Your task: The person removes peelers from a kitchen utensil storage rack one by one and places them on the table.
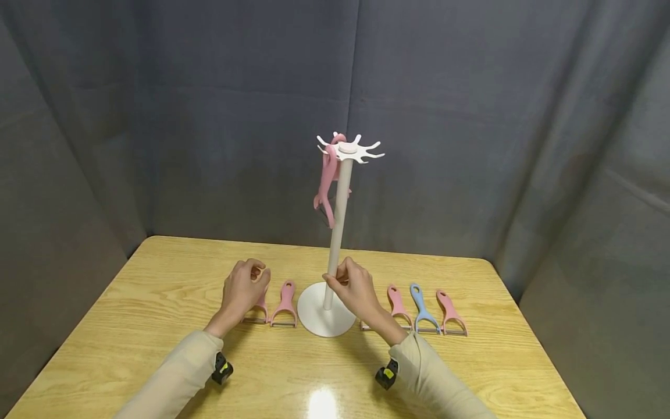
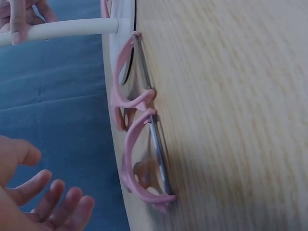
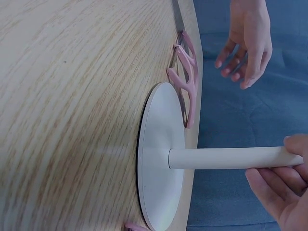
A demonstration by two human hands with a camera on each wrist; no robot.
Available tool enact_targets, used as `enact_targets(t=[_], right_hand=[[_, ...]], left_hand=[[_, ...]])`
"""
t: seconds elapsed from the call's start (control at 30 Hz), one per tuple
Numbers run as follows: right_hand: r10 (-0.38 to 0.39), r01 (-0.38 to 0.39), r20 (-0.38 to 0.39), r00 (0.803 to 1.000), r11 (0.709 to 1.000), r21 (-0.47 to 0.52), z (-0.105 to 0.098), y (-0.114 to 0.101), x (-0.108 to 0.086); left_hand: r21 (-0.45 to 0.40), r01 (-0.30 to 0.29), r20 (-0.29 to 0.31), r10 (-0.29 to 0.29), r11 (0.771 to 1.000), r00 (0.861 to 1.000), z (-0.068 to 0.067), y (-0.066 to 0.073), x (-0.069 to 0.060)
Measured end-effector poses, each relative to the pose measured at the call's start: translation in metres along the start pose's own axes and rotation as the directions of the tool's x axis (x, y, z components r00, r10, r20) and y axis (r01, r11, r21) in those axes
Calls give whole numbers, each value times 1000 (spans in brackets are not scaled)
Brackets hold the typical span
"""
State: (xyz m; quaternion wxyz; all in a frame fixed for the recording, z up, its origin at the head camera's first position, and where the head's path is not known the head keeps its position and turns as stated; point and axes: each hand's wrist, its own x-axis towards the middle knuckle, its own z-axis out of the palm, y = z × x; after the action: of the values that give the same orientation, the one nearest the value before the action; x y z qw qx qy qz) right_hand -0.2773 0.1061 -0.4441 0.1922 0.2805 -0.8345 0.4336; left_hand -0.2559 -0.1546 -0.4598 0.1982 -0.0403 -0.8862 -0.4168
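Observation:
A white stand [image 1: 339,221] rises from a round base, with a crown of hooks at its top. My right hand [image 1: 357,289] pinches the pole low down between thumb and fingers. Two pink peelers [image 1: 327,173] hang on the left side of the crown, one partly behind the other. Over two pink peelers on the table hovers my left hand [image 1: 243,292], fingers loosely bent and holding nothing. In the left wrist view, the nearer pink peeler [image 2: 129,166] lies apart from those fingers. The head view shows its handle partly hidden behind that hand.
Right of the base lie a pink peeler [image 1: 396,299], a blue peeler [image 1: 418,298] and another pink peeler [image 1: 446,304]. One more peeler is mostly covered by the right hand. Grey curtains [image 1: 251,116] surround the wooden table [image 1: 157,302] at the back and sides.

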Motion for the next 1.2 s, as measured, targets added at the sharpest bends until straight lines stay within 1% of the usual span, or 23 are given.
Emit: enact_targets(t=[0.17,0.3,0.4,0.6,0.7,0.8,0.93,1.07,1.2], right_hand=[[-1,1,9,1000,1000,3,-1,1,-1],[10,-10,15,1000,1000,9,0,0,-1],[3,-3,7,1000,1000,1,1,0,-2],[3,-3,7,1000,1000,-1,1,1,-1],[13,-13,13,1000,1000,-2,0,1,0],[17,-17,13,1000,1000,1,0,1,0],[18,-18,13,1000,1000,3,1,1,1],[22,-22,14,1000,1000,2,1,0,0],[33,-33,4,999,999,8,2,0,-1]], left_hand=[[-4,-23,-19,23,1000,1000,1,3,1],[-18,-17,-16,16,1000,1000,0,3,0],[-30,-7,-6,6,1000,1000,0,4,1],[-52,-5,-22,4,999,1000,-2,7,2],[-72,-5,-17,4,997,1000,-1,9,2],[-92,-18,-18,17,996,1000,-1,11,2],[-107,-46,-44,41,993,998,-1,15,3],[-134,-60,-62,52,989,997,0,19,5],[-166,-77,-61,68,983,996,-3,23,5]])
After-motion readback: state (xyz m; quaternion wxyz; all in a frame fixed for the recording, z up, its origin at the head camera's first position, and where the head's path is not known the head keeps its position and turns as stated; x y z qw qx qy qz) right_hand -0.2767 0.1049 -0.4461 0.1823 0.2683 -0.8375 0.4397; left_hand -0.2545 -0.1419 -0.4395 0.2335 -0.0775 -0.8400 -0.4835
